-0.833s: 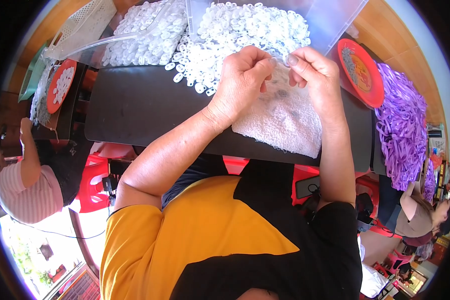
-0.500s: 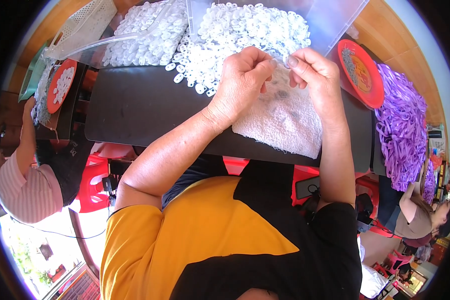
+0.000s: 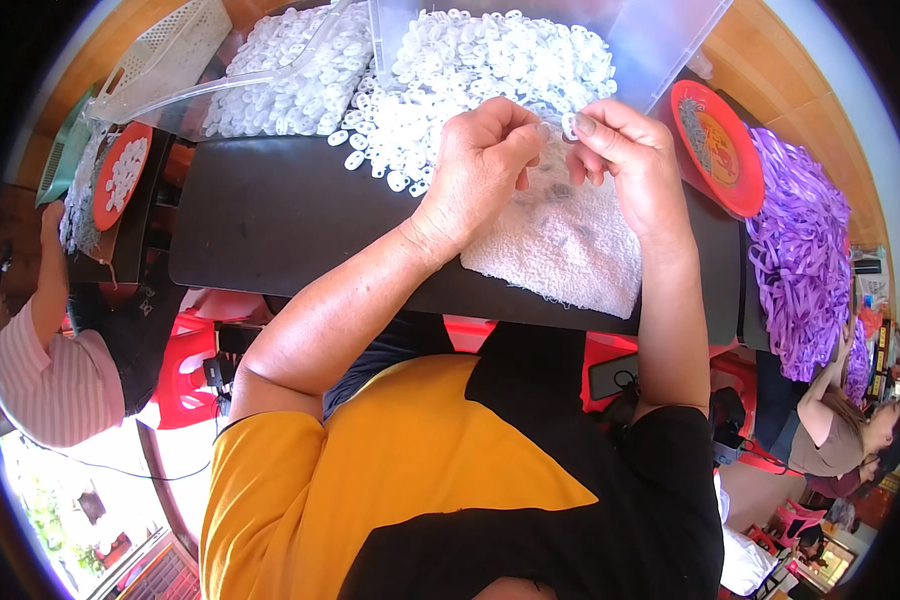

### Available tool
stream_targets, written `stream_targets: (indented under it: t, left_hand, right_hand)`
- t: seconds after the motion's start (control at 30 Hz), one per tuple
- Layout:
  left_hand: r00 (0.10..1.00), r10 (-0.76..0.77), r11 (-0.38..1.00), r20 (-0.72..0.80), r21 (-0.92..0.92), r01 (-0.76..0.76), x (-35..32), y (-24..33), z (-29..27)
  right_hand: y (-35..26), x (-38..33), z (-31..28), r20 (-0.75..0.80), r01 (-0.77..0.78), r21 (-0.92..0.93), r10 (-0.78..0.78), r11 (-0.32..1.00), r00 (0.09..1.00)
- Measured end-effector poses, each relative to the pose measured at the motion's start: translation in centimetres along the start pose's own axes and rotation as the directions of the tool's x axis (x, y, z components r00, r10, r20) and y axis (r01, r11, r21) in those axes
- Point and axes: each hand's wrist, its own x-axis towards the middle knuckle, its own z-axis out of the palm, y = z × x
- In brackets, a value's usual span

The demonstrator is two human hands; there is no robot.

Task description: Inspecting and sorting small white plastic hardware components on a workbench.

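Observation:
Between the thumb and fingers of my right hand (image 3: 632, 160) is a small white oval plastic piece with holes (image 3: 569, 126). My left hand (image 3: 475, 165) is closed in a pinch just to the left of it; whatever lies between its fingertips is too small to make out. Both hands are raised over a pale, stained towel (image 3: 560, 252) on the dark table (image 3: 290, 220). Beyond them spreads a heap of the same white pieces (image 3: 500, 50), spilling from a clear plastic bin (image 3: 670, 45) onto the tabletop.
At the right, a red plate (image 3: 750, 190) holds small grey metal parts, beside a pile of purple straps (image 3: 800, 260). Another red plate (image 3: 105, 215) with white pieces is at the left, near a person's arm (image 3: 50, 290). A white basket (image 3: 165, 60) stands far left.
My right fingers have shifted slightly, and the white piece between them now shows more clearly. My left hand has barely moved.

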Motion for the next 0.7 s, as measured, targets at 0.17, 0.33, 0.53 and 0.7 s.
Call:
stream_targets:
  t: [0.17,0.33,0.53,0.7]
  left_hand:
    - [1.0,0.007,1.0,0.007,-0.016,-0.007,0.0,-0.02,-0.08]
    - [1.0,-0.001,1.0,0.011,-0.014,0.002,0.02,0.05,-0.06]
    - [1.0,-0.006,1.0,0.021,-0.006,0.006,0.0,0.02,0.06]
    - [1.0,0.001,1.0,0.023,0.008,-0.002,0.03,0.05,0.06]
  right_hand:
    - [0.09,0.02,-0.1,0.011,0.007,0.001,-0.007,1.0,1.0]
    - [0.15,0.03,0.1,-0.008,0.029,-0.043,-0.03,0.999,1.0]
    - [-0.05,-0.17,0.57,0.015,0.03,-0.088,-0.029,0.996,0.999]
    - [-0.12,-0.19,0.6,0.016,0.039,-0.114,-0.037,0.993,0.999]
